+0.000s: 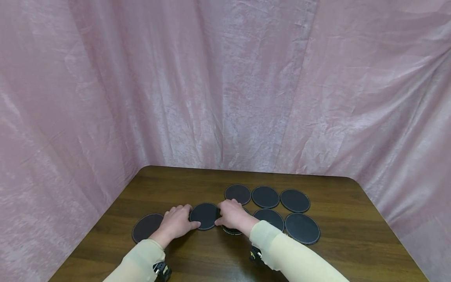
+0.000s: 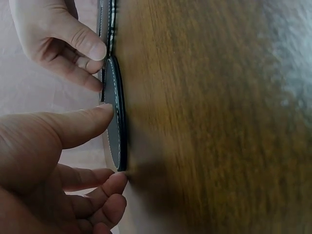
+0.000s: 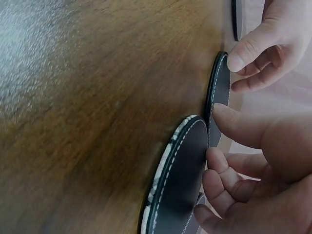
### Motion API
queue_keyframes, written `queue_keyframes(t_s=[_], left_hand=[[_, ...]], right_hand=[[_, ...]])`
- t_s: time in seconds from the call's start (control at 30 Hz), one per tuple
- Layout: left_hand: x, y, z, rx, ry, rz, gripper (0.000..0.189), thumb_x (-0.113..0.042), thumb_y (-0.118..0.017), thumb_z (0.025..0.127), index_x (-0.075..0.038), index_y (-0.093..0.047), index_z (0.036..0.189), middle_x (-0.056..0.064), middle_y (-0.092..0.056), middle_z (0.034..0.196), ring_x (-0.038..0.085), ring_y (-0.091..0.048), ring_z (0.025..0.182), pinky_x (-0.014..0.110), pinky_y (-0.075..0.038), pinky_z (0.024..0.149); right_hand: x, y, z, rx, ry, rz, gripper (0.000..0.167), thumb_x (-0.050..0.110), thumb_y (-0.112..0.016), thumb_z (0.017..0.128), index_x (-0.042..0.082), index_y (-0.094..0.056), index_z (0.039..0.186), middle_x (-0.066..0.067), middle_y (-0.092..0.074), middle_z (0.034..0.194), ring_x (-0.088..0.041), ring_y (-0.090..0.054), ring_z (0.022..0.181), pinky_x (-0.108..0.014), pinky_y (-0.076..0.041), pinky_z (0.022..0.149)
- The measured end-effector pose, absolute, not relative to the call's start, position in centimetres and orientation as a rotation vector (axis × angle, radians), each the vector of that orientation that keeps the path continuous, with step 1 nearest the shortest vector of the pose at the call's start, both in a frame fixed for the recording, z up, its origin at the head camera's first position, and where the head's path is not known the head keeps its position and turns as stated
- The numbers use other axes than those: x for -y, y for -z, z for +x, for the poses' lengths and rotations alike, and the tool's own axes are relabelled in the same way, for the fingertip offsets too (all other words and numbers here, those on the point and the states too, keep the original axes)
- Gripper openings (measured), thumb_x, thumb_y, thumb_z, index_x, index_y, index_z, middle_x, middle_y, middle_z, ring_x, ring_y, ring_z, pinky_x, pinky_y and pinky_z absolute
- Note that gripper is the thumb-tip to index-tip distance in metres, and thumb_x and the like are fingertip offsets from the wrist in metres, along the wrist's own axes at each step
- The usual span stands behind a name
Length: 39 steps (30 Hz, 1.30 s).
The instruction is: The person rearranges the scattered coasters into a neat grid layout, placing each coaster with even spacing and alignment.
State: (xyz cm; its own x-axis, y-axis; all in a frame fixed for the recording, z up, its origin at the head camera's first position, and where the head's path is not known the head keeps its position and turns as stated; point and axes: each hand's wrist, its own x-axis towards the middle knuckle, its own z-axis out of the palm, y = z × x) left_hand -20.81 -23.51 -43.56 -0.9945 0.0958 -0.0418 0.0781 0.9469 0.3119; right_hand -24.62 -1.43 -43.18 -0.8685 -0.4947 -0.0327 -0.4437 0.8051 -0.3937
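Observation:
A round black coaster with pale edge stitching lies on the table between the two hands. My left hand holds its left side, the thumb on its near edge and the fingertips around its outer rim. On its right side, my right hand holds it with the thumb at the rim and the other fingers bent. Under the right hand is another coaster, partly hidden, with a light patterned edge. A separate coaster lies left of my left hand, partly covered by it.
To the right, more dark coasters lie in two rows, including a back corner one and a front corner one. The brown wooden table has rounded far corners. Pink curtains hang behind it and at the sides.

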Motion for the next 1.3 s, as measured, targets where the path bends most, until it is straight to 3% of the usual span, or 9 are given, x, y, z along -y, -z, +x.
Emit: queue_keyframes(t_s=[0.33, 0.47, 0.6, 0.77, 0.93, 1.3], left_hand=[[24.7, 42.6, -20.5, -3.096, -0.467, 0.122, 0.069, -0.039, -0.087, 0.096, 0.006, -0.065, 0.144, 0.028, -0.065, 0.136, 0.05, -0.059, 0.127, 0.068, -0.045, 0.105], [25.4, 42.1, -20.3, -3.118, -0.428, 0.104, 0.073, -0.039, -0.086, 0.098, 0.007, -0.061, 0.149, 0.03, -0.061, 0.144, 0.053, -0.055, 0.133, 0.07, -0.044, 0.106], [26.2, 41.7, -20.1, -3.125, -0.413, 0.069, 0.077, -0.038, -0.085, 0.099, 0.007, -0.056, 0.154, 0.033, -0.053, 0.156, 0.056, -0.047, 0.143, 0.075, -0.039, 0.11], [27.5, 41.4, -19.9, -3.118, -0.387, 0.028, 0.082, -0.037, -0.082, 0.101, 0.006, -0.047, 0.161, 0.034, -0.039, 0.168, 0.058, -0.035, 0.154, 0.079, -0.032, 0.114], [28.9, 41.4, -19.5, -3.117, -0.353, 0.008, 0.081, -0.038, -0.078, 0.104, 0.006, -0.044, 0.163, 0.035, -0.033, 0.171, 0.06, -0.028, 0.157, 0.082, -0.028, 0.115], [31.8, 41.9, -18.7, -3.088, -0.347, -0.077, 0.082, -0.044, -0.07, 0.108, 0.007, -0.04, 0.165, 0.036, -0.028, 0.172, 0.064, -0.023, 0.157, 0.084, -0.024, 0.115]], right_hand=[[1.3, 43.1, -24.8, -2.915, 0.561, -0.769, 0.033, 0.027, -0.093, 0.092, 0.008, -0.082, 0.117, 0.0, -0.066, 0.09, -0.023, -0.054, 0.09, -0.045, -0.046, 0.086], [1.7, 43.0, -24.6, -2.978, 0.485, -0.769, 0.047, 0.035, -0.091, 0.094, 0.008, -0.078, 0.13, -0.006, -0.07, 0.107, -0.028, -0.058, 0.103, -0.049, -0.048, 0.094], [2.5, 42.9, -24.4, -3.023, 0.441, -0.792, 0.067, 0.044, -0.087, 0.097, 0.007, -0.067, 0.149, -0.011, -0.069, 0.137, -0.033, -0.06, 0.125, -0.053, -0.048, 0.106], [3.4, 42.7, -24.2, -3.008, 0.433, -0.813, 0.081, 0.052, -0.08, 0.101, 0.009, -0.052, 0.164, -0.011, -0.056, 0.162, -0.034, -0.049, 0.15, -0.058, -0.038, 0.122], [4.5, 42.6, -24.0, -2.987, 0.43, -0.829, 0.084, 0.055, -0.075, 0.103, 0.012, -0.046, 0.169, -0.009, -0.048, 0.17, -0.033, -0.038, 0.16, -0.062, -0.028, 0.128], [6.9, 42.6, -23.6, -2.967, 0.369, -0.861, 0.084, 0.061, -0.068, 0.106, 0.014, -0.042, 0.171, -0.006, -0.041, 0.175, -0.028, -0.031, 0.164, -0.059, -0.023, 0.131]])
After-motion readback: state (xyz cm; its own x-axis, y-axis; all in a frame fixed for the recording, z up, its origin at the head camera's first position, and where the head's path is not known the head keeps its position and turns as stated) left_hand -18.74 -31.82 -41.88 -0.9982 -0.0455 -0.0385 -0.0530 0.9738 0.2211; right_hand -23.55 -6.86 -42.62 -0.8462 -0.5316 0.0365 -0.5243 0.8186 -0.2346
